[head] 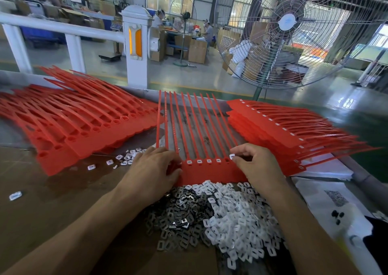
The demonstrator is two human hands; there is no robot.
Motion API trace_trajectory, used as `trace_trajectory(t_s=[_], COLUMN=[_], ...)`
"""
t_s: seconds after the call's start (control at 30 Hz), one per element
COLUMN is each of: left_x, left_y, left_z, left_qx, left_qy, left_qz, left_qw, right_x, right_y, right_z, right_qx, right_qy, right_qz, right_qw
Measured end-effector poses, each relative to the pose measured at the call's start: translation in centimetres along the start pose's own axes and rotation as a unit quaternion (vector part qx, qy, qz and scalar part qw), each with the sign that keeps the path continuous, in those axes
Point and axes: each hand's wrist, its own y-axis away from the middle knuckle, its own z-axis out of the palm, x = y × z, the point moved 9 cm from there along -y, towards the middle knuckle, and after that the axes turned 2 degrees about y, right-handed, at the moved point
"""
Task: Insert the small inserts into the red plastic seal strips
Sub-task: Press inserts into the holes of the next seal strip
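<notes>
The red seal strip sheet lies flat at the centre of the brown worktable, its thin tails fanning away toward the big floor fan. Four sockets along the sheet's head bar already show white inserts; the next socket to the right looks empty.

Right hand rests at the sheet's right end, thumb & forefinger pinched on one white insert, held just above the sheet's head bar. Left hand lies on the sheet's left end, fingers curled down onto the red plastic; can't tell if it grips or only presses.

Just in front of the sheet, nearer the person: a heap of loose inserts, white ones w/ darker metal ones on its left side. Left of the sheet, a stack of unfilled red sheets; right of it, a stack of filled sheets. A few stray inserts sit just left of the sheet.
</notes>
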Motion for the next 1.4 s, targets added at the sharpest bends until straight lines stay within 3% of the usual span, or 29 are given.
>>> trace_trajectory(t_s=[0.67,1.1,1.2,1.4], left_x=[0.1,0.1,0.1,0.1], left_y=[0.0,0.1,0.1,0.1], left_z=[0.0,-0.1,0.0,-0.1], left_qx=[-0.006,-0.011,-0.012,-0.01], left_qy=[0.0,0.005,0.008,0.003], left_qz=[0.0,-0.002,-0.003,-0.004], left_qw=[1.0,1.0,1.0,1.0], right_x=[-1.0,-0.8,-0.1,0.4], right_y=[-0.7,-0.2,0.0,0.2], right_z=[1.7,1.8,0.8,-3.4], right_qx=[-0.03,-0.039,-0.016,0.101], right_qy=[0.121,0.103,0.086,0.061], right_qz=[-0.025,0.0,0.025,0.036], right_qw=[0.992,0.994,0.996,0.992])
